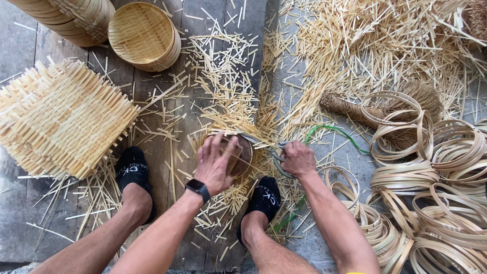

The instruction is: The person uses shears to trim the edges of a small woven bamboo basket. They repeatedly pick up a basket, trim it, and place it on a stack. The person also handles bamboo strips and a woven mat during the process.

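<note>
Trimming a small round bamboo basket (238, 155) on the floor, between our feet.

Our left hand (215, 165) spreads its fingers over the basket's top, pressing it steady; our right hand (298, 158), at its 3 o'clock, is closed round scissors (276, 152). We judge the basket light, springy, splintery — best held flat across the rim, not pinched.

A bamboo basket-weaving workshop floor, worn wooden planks (167, 116) under the hands, cut bamboo offcuts (355, 45) strewn beyond them, woven square mats (61, 116) stacked far left, finished round baskets (144, 35) above, coiled bamboo hoops (436, 203) piled to the right
</note>
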